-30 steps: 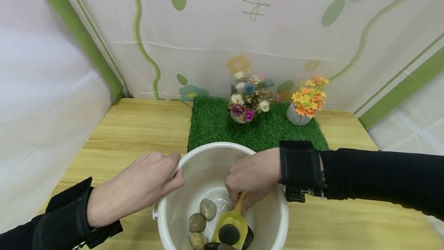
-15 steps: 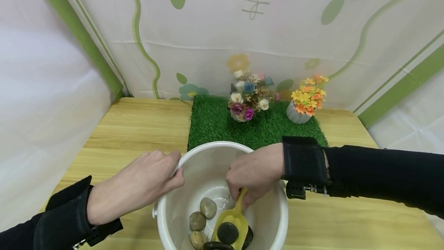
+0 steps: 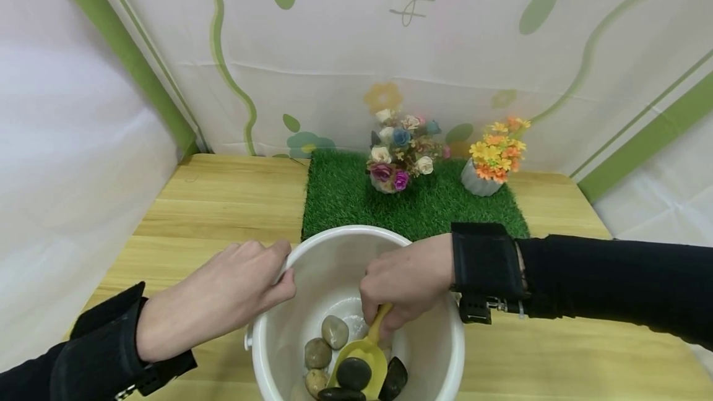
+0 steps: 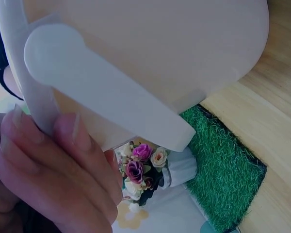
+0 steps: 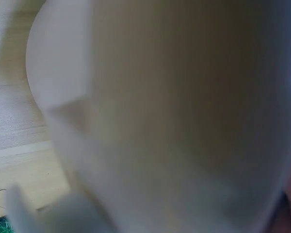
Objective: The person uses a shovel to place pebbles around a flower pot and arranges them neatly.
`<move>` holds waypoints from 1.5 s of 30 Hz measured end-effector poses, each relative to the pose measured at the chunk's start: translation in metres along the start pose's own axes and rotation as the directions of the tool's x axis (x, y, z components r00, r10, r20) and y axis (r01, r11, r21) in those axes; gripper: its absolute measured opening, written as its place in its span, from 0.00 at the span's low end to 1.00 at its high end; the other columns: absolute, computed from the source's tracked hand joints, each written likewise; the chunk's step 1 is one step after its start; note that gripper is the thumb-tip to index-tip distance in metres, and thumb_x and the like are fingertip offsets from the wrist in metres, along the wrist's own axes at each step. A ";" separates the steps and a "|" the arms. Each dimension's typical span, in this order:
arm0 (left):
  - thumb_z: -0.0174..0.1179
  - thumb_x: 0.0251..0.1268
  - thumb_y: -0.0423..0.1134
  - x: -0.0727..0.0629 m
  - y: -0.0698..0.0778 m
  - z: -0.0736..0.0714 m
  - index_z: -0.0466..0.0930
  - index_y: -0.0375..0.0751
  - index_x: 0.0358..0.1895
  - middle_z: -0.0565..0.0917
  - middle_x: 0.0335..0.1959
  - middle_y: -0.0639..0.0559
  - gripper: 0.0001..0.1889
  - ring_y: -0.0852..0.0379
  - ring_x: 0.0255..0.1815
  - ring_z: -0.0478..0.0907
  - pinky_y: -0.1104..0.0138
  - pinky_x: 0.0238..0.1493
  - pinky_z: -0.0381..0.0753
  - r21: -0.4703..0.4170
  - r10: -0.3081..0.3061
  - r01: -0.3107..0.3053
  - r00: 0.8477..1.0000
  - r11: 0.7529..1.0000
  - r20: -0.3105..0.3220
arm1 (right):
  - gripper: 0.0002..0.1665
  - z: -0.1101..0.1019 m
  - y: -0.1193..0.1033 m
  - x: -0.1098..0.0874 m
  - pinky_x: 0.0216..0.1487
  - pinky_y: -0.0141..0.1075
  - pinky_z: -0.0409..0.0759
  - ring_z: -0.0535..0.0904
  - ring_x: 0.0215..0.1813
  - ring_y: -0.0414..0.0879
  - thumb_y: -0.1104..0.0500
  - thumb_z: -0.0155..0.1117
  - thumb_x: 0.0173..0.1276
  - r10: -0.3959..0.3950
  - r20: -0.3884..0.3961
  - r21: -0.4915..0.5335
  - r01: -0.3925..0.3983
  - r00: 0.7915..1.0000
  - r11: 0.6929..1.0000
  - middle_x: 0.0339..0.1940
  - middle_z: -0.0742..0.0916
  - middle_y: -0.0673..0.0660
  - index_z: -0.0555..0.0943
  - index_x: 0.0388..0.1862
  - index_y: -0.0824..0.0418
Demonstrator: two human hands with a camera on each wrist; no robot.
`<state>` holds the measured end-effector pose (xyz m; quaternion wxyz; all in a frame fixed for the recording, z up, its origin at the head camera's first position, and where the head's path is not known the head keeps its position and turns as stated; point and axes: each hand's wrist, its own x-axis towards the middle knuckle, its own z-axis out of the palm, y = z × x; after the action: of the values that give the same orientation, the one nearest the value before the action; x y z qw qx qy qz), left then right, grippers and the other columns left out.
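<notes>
The left hand (image 3: 239, 289) grips the white bucket rim (image 3: 356, 229); inside, the right hand (image 3: 409, 277) curls its fingers (image 3: 370, 302) round the handle (image 3: 379, 323) of the yellow scoop (image 3: 376, 359), likely light and stiff, best held there; its dark stone (image 3: 353, 374) may slide.

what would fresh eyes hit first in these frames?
Likely the big white bucket at the bottom middle of the head view, its rim held by the left grip. Inside it, the right grip holds a bright yellow scoop with a dark stone in it. Beyond the bucket, mixed-colour flowers and yellow-orange flowers stand out by the green turf mat.
</notes>
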<state>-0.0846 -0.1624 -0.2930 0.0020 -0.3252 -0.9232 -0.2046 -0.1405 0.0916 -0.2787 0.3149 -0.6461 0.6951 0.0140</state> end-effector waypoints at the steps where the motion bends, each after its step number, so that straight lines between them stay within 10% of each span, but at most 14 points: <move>1: 0.56 0.69 0.34 0.000 0.000 0.000 0.68 0.47 0.30 0.65 0.15 0.63 0.09 0.72 0.13 0.63 0.72 0.12 0.65 -0.003 0.002 -0.002 1.000 1.000 -0.001 | 0.05 0.000 0.000 0.000 0.28 0.23 0.67 0.69 0.23 0.29 0.54 0.69 0.70 -0.005 -0.004 0.001 0.005 1.000 1.000 0.22 0.79 0.36 0.90 0.39 0.52; 45: 0.56 0.69 0.34 0.001 0.000 -0.001 0.68 0.47 0.29 0.65 0.15 0.62 0.10 0.71 0.12 0.64 0.73 0.11 0.65 -0.001 -0.005 0.005 1.000 1.000 0.008 | 0.09 -0.010 0.004 -0.010 0.24 0.23 0.67 0.66 0.19 0.26 0.55 0.68 0.72 -0.059 -0.051 0.143 0.066 0.997 0.988 0.23 0.82 0.35 0.90 0.45 0.55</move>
<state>-0.0853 -0.1623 -0.2920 -0.0025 -0.3240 -0.9239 -0.2036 -0.1484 0.0969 -0.2674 0.3447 -0.6432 0.6810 -0.0613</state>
